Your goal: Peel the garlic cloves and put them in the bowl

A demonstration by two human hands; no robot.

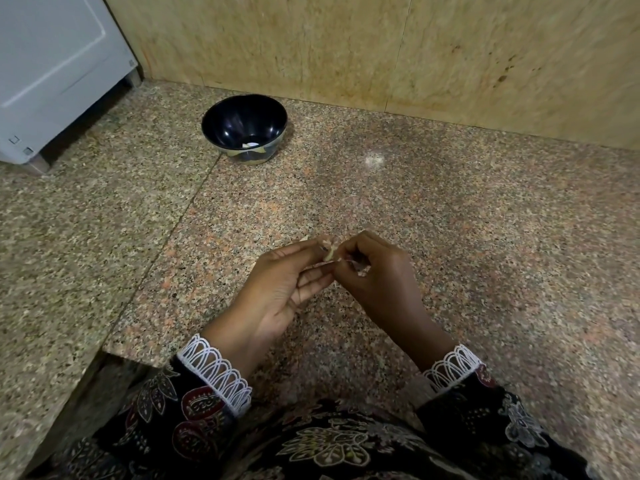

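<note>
A small pale garlic clove (329,252) is held above the granite counter between both hands. My left hand (277,289) pinches it between thumb and fingertips, palm turned up. My right hand (377,275) has its fingers curled and pinches the clove's papery skin from the right. A dark bowl (221,119) stands far back on the counter near the wall, well beyond both hands. Something pale, perhaps a peeled clove (251,145), lies at its bottom.
A white appliance (52,71) stands at the back left. A beige stone wall (381,46) closes off the back. The granite counter (485,237) has a front edge that steps down at the lower left. Small skin scraps (304,238) lie beyond my left fingers.
</note>
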